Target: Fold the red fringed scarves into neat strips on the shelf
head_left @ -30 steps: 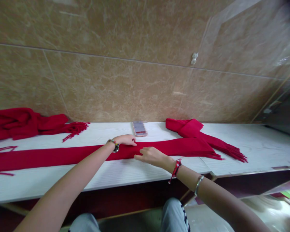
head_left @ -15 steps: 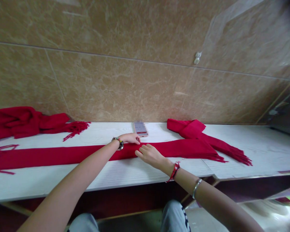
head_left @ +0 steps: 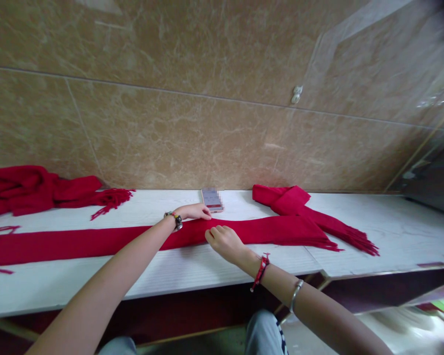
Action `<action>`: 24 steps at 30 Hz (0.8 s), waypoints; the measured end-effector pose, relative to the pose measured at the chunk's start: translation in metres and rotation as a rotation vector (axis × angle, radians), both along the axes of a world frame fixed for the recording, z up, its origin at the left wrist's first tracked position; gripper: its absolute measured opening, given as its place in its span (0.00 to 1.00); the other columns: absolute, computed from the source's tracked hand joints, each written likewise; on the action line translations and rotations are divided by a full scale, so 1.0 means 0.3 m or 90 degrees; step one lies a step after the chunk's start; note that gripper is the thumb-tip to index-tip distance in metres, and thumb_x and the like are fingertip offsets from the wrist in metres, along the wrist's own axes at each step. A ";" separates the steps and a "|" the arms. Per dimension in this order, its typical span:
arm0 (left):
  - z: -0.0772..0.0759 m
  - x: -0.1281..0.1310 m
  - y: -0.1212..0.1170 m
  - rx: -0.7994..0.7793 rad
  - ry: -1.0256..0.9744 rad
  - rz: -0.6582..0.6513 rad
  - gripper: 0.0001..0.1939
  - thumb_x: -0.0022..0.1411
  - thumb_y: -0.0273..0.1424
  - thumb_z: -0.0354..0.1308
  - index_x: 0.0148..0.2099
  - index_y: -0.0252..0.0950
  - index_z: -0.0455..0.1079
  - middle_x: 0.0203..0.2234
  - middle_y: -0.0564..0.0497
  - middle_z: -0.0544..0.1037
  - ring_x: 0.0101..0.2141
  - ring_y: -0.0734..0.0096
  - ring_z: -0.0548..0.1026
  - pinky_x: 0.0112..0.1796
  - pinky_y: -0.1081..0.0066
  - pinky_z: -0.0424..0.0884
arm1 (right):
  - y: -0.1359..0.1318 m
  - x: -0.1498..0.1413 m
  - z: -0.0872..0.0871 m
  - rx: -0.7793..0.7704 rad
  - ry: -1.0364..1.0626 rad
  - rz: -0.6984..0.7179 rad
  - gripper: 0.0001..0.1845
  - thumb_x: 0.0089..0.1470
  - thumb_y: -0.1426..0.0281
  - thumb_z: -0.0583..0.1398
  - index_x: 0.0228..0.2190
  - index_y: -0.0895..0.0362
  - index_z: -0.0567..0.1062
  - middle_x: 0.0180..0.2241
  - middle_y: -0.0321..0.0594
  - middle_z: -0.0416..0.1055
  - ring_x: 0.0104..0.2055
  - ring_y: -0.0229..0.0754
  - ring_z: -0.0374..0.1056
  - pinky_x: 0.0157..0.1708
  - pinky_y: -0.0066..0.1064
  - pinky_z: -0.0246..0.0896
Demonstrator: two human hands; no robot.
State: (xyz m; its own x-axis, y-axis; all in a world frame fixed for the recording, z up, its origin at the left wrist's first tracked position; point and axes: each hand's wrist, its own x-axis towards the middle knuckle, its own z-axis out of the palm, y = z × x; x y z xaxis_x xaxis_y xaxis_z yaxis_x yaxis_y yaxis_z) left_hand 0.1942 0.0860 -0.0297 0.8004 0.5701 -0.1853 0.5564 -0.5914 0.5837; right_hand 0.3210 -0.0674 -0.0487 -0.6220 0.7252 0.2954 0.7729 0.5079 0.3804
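A long red scarf (head_left: 107, 240) lies stretched flat from left to right, fringed at both ends. My left hand (head_left: 194, 212) has its fingertips pinched together at the scarf's far edge, near the middle. Just right of it, my right hand (head_left: 227, 242) is closed with curled fingers on the same scarf, and the cloth bunches slightly between the two hands. The right fingertips are partly hidden behind the knuckles. Beyond my left hand lies a phone (head_left: 212, 199) with its screen facing up, apart from the scarf.
On the white countertop (head_left: 358, 217), a crumpled red scarf (head_left: 33, 190) lies at the back left. Another folded scarf (head_left: 281, 197) sits at the back right, touching the stretched one. A marbled wall (head_left: 170, 133) rises behind. Below the front edge are open shelf compartments (head_left: 192, 313).
My right fingers have curled in more tightly on the scarf. Both hands stay near its middle, and the whole view has shifted slightly.
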 end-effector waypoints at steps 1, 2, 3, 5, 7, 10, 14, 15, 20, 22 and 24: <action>0.016 -0.002 -0.003 -0.006 -0.012 -0.005 0.16 0.49 0.38 0.54 0.36 0.32 0.72 0.27 0.52 0.73 0.28 0.73 0.65 0.30 0.76 0.58 | -0.004 0.003 0.013 0.003 -0.001 -0.007 0.09 0.55 0.79 0.49 0.34 0.62 0.68 0.29 0.44 0.68 0.30 0.43 0.64 0.26 0.32 0.57; 0.033 -0.004 -0.007 -0.018 -0.025 -0.009 0.17 0.50 0.40 0.54 0.38 0.32 0.71 0.29 0.52 0.73 0.29 0.73 0.65 0.30 0.76 0.58 | -0.008 0.007 0.028 0.006 -0.003 -0.015 0.09 0.55 0.78 0.49 0.36 0.62 0.68 0.29 0.44 0.67 0.31 0.43 0.64 0.27 0.32 0.57; 0.050 -0.005 -0.012 -0.034 -0.038 -0.011 0.19 0.50 0.41 0.53 0.39 0.33 0.71 0.30 0.51 0.73 0.30 0.73 0.65 0.31 0.76 0.58 | -0.012 0.011 0.043 0.008 -0.004 -0.023 0.10 0.56 0.78 0.49 0.37 0.62 0.67 0.30 0.44 0.67 0.31 0.43 0.64 0.27 0.32 0.58; 0.081 -0.004 -0.024 -0.071 -0.064 -0.007 0.20 0.51 0.43 0.53 0.40 0.33 0.70 0.31 0.51 0.73 0.31 0.73 0.65 0.31 0.76 0.58 | -0.019 0.021 0.072 0.009 0.000 -0.038 0.11 0.56 0.78 0.48 0.39 0.61 0.66 0.32 0.45 0.67 0.32 0.44 0.65 0.27 0.32 0.59; 0.099 0.000 -0.035 -0.098 -0.081 0.006 0.21 0.50 0.45 0.54 0.40 0.34 0.70 0.32 0.51 0.72 0.31 0.73 0.65 0.31 0.76 0.58 | -0.024 0.029 0.093 0.001 0.009 -0.052 0.12 0.57 0.77 0.47 0.41 0.61 0.65 0.33 0.45 0.67 0.33 0.44 0.65 0.28 0.32 0.60; 0.099 0.011 -0.043 -0.115 -0.082 0.027 0.21 0.50 0.45 0.54 0.40 0.35 0.69 0.32 0.51 0.71 0.31 0.74 0.64 0.30 0.76 0.58 | -0.026 0.036 0.103 -0.020 0.021 -0.065 0.12 0.57 0.77 0.47 0.42 0.61 0.65 0.35 0.47 0.66 0.34 0.43 0.65 0.30 0.32 0.62; 0.081 0.028 -0.039 -0.142 -0.088 0.046 0.22 0.49 0.43 0.56 0.43 0.35 0.68 0.36 0.51 0.72 0.32 0.73 0.64 0.30 0.76 0.58 | -0.028 0.043 0.096 -0.020 0.012 -0.062 0.12 0.57 0.77 0.47 0.40 0.61 0.66 0.35 0.47 0.67 0.35 0.43 0.65 0.32 0.32 0.62; 0.081 0.032 -0.037 -0.148 -0.099 0.046 0.22 0.49 0.43 0.56 0.44 0.35 0.68 0.37 0.50 0.72 0.33 0.73 0.65 0.31 0.76 0.58 | -0.030 0.047 0.098 -0.015 0.006 -0.061 0.11 0.57 0.77 0.47 0.40 0.61 0.66 0.34 0.47 0.67 0.34 0.43 0.65 0.32 0.32 0.62; 0.134 0.078 -0.040 -0.168 -0.188 0.054 0.23 0.47 0.41 0.59 0.44 0.33 0.69 0.36 0.50 0.73 0.33 0.73 0.67 0.30 0.75 0.59 | -0.052 0.098 0.161 0.021 -0.012 -0.082 0.13 0.58 0.76 0.45 0.42 0.61 0.66 0.33 0.47 0.67 0.33 0.42 0.65 0.29 0.32 0.61; 0.177 0.117 -0.050 -0.195 -0.226 0.056 0.22 0.47 0.40 0.60 0.44 0.33 0.68 0.36 0.50 0.73 0.33 0.73 0.67 0.31 0.75 0.59 | -0.066 0.135 0.210 0.035 -0.015 -0.100 0.14 0.58 0.76 0.45 0.42 0.61 0.66 0.33 0.47 0.67 0.33 0.43 0.65 0.29 0.32 0.60; 0.230 0.170 -0.064 -0.229 -0.259 0.054 0.21 0.48 0.38 0.60 0.45 0.34 0.68 0.37 0.50 0.73 0.35 0.73 0.68 0.32 0.75 0.60 | -0.081 0.187 0.266 0.047 -0.020 -0.119 0.14 0.58 0.76 0.45 0.43 0.61 0.66 0.33 0.47 0.68 0.33 0.42 0.65 0.29 0.32 0.58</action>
